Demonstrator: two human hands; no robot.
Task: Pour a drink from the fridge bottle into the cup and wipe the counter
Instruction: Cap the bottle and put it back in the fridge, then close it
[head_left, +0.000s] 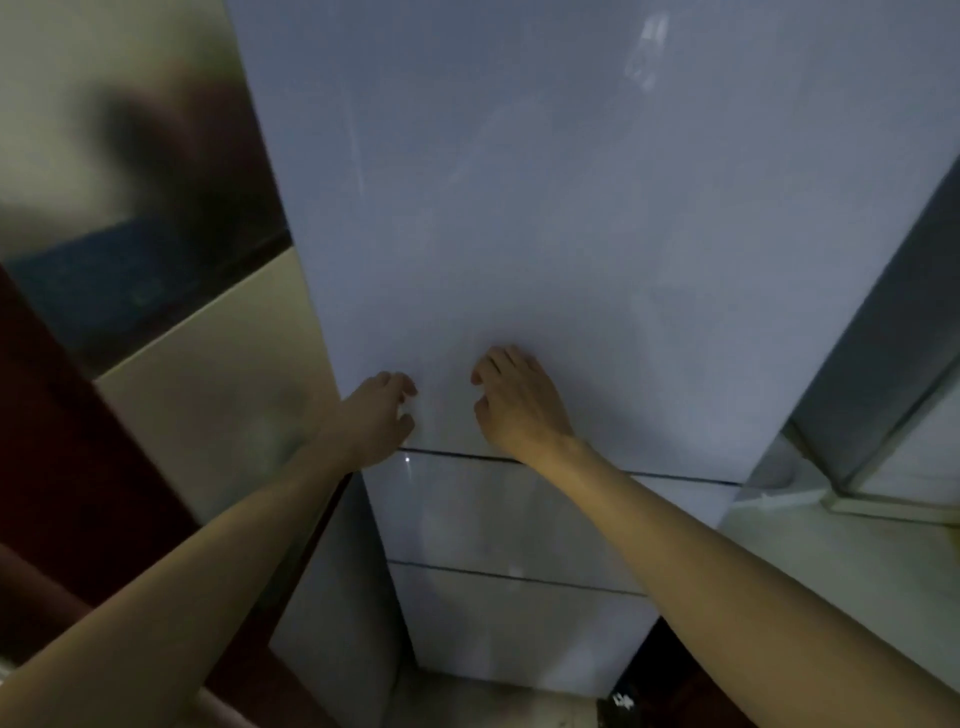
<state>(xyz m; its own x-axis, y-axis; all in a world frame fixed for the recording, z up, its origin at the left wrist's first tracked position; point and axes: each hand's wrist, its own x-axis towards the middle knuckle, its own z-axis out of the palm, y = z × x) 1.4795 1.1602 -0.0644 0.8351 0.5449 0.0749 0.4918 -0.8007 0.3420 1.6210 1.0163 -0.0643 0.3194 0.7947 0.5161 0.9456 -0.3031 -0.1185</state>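
A tall pale grey fridge fills the middle of the head view, its doors closed. Both hands are at the lower part of the top door, just above the seam. My left hand is at the door's left edge with fingers curled. My right hand rests on the door front, fingers bent and apart, holding nothing. Whether the left fingers grip the edge is unclear. No bottle or cup shows.
Two lower drawer fronts lie under the top door. A cream wall and a dark red panel stand at left. At right is a light counter and a glass pane.
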